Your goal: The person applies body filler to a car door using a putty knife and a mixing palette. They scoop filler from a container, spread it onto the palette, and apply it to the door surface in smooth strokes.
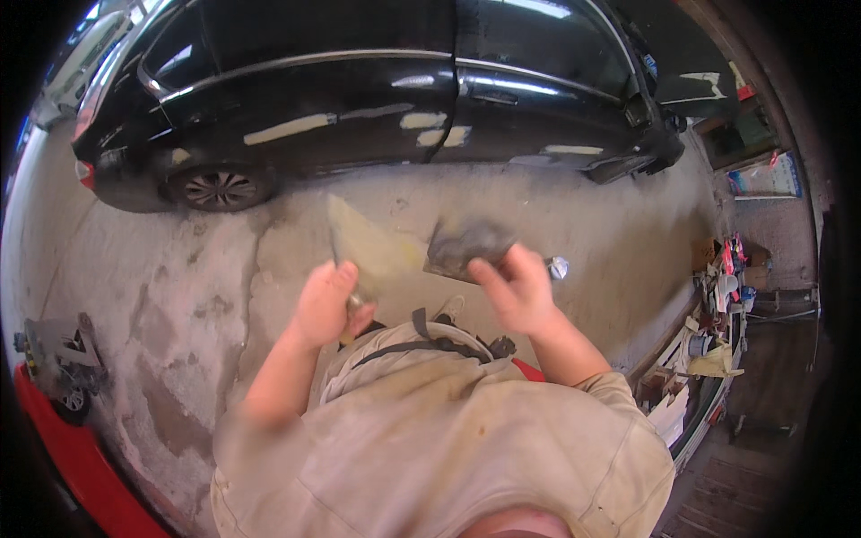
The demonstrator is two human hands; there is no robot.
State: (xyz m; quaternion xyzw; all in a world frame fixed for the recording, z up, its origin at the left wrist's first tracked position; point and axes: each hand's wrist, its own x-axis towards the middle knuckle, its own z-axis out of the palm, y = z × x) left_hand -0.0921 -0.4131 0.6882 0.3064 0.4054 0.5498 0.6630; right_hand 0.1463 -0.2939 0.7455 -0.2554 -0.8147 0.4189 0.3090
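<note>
left hand (325,303) – fingers gripping yellowish spreader (363,244) | right hand (516,289) – fingers holding grey scraper (466,244) above them

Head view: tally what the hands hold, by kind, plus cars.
Wide yellowish spreader blade, in left hand: 1
Dark smeared flat board, in right hand: 1
Black car: 1
Total: 3

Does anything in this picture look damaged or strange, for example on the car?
Yes. The black car has pale, unpainted patches along its side doors, which break the glossy finish and look like filler. The left hand holds a wide yellowish spreader; the right hand holds a dark smeared board.
</note>
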